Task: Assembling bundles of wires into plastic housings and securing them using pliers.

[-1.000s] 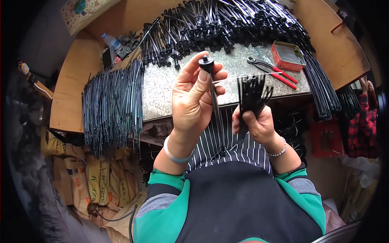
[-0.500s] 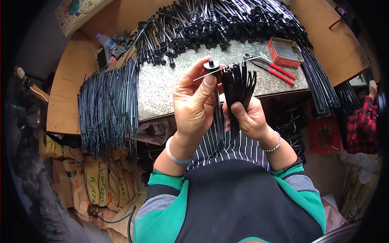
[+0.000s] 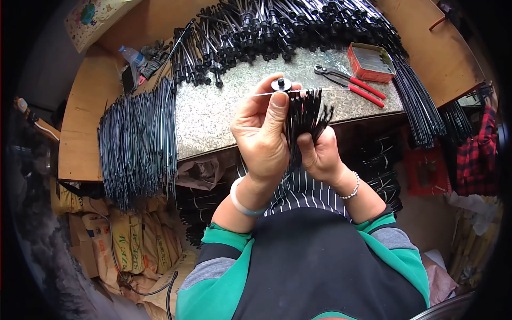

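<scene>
My left hand (image 3: 260, 133) is closed, its thumb pressing a thin metal rod (image 3: 262, 95) just under a round black disc with a short stub (image 3: 281, 84). The disc tops a black piece whose lower part is hidden by my fingers. My right hand (image 3: 321, 154) is closed around a bundle of thin black strips (image 3: 303, 114), with the thumb across its front. The rod runs sideways along the upper ends of the strips, and several seem to hang on it. A few bent tips stick out to the right. Both hands are nearly touching, above my striped apron (image 3: 312, 193).
Black rods with round ends (image 3: 256, 32) are heaped at the back of the speckled tabletop (image 3: 205, 120). Long dark strands hang over the left (image 3: 138, 144) and right (image 3: 418, 109) edges. Red-handled pliers (image 3: 367, 92) lie beside a red tin (image 3: 370, 63). A person's checked sleeve (image 3: 480, 152) shows far right.
My left hand has moved right with the disc-topped piece, up against the strips. The rod, slanted before, now lies nearly level. My right hand has shifted slightly left, and the view has moved a little.
</scene>
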Demonstrator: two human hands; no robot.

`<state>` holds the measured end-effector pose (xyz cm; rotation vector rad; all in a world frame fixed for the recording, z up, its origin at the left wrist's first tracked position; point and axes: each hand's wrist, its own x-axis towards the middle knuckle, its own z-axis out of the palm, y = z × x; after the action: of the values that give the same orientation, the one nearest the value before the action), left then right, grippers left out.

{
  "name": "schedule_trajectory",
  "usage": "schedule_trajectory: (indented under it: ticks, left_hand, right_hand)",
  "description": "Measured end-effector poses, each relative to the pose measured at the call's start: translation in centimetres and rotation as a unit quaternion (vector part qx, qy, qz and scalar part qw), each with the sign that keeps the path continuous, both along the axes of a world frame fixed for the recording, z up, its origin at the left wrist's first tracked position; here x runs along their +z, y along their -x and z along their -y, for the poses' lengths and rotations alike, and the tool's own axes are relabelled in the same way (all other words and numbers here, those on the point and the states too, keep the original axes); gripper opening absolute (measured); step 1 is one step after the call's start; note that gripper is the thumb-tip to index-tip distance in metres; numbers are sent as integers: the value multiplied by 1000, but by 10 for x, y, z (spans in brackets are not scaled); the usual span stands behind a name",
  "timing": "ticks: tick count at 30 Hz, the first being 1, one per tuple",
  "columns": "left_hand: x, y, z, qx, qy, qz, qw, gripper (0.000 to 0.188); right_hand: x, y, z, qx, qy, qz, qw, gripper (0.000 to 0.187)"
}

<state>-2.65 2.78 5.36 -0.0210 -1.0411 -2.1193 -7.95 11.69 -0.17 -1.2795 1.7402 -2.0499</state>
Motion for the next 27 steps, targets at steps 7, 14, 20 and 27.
schedule_trajectory:
  ticks: [7,14,20,27]
  left_hand:
    - [-2,3,-4,-19,40,-10,999,32]
    - [-6,4,2,-118,-2,-24,993,38]
    - [-10,6,6,-120,14,-24,992,38]
    - [-7,6,19,-156,-12,41,987,36]
  right_hand:
    - [-2,0,4,-39,50,-41,997,35]
    - [-2,3,2,7,36,3,999,35]
    - [1,5,1,-3,27,-6,1000,35]
    - [1,6,3,16,25,-3,1000,32]
